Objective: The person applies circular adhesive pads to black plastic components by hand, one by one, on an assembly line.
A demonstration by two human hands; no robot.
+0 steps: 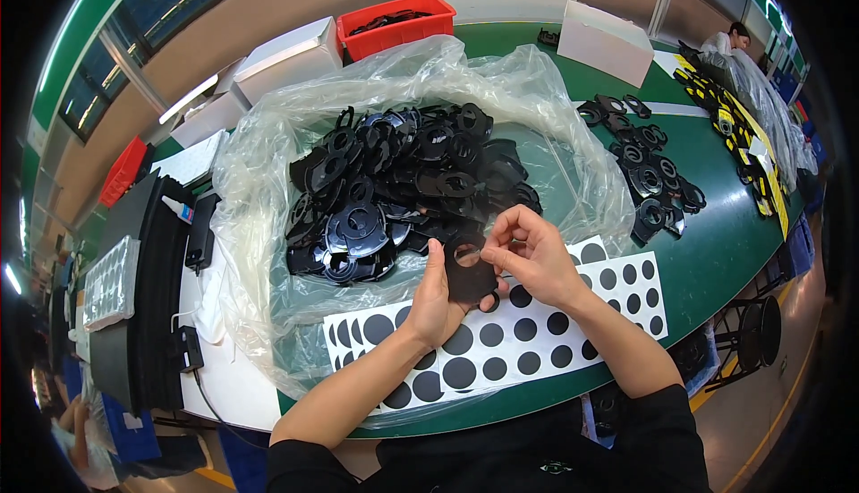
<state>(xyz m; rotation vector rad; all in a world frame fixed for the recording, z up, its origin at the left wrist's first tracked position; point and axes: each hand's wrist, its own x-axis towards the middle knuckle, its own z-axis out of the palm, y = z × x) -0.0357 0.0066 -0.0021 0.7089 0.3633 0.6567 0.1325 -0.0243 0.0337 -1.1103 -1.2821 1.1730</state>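
My left hand [428, 307] holds a flat black plastic part [467, 291] with a large round hole, the thumb along its left edge and the fingers behind it. Close to the hole's right edge, the thumb and forefinger of my right hand [539, 262] are pinched together; whatever lies between them is too small to make out. Beneath both hands lie white sheets [541, 343] with rows of black round stickers. Just beyond is a big heap of similar glossy black parts [394, 171] on a crumpled clear plastic bag [259, 180].
More black parts [660, 180] lie on the green table [716, 251] at right, near a yellow strip [761, 162] with parts. At the back stand a red bin [398, 32] and white boxes [608, 41]. Left are a glue bottle [178, 208] and black adapter [202, 229]. Another person [725, 41] sits far right.
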